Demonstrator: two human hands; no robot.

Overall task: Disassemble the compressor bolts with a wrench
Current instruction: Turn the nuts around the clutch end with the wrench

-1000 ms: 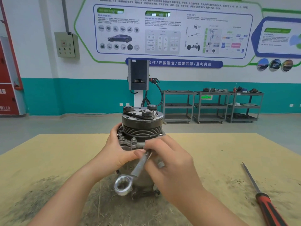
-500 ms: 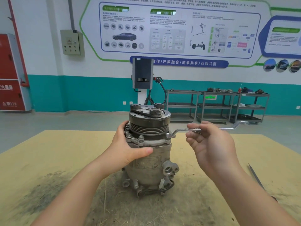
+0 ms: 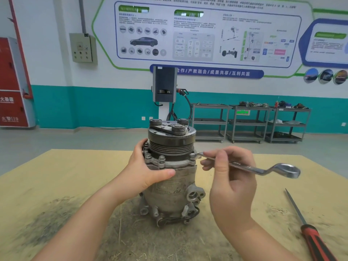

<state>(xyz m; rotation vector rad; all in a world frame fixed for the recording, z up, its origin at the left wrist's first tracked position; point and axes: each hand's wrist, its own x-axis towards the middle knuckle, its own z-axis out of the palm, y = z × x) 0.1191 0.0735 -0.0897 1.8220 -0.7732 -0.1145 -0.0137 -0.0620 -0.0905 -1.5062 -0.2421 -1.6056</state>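
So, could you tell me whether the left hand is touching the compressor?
Touching. The head view shows the left hand wrapped round the compressor, thumb pressed flat on its front, fingers behind the bolted flange.

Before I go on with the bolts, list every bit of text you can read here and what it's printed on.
"合作/产教融合/成果共享/互利共赢": blue banner strip under the wall poster.
"119", after red-on-red characters I can't make out: red fire cabinet.
White wall poster: headings and body print too small to read.
Grey metal compressor: faded body label, unreadable.
Silver ring wrench: shaft stamp blurred.
Green sign on grey cart: blurred.
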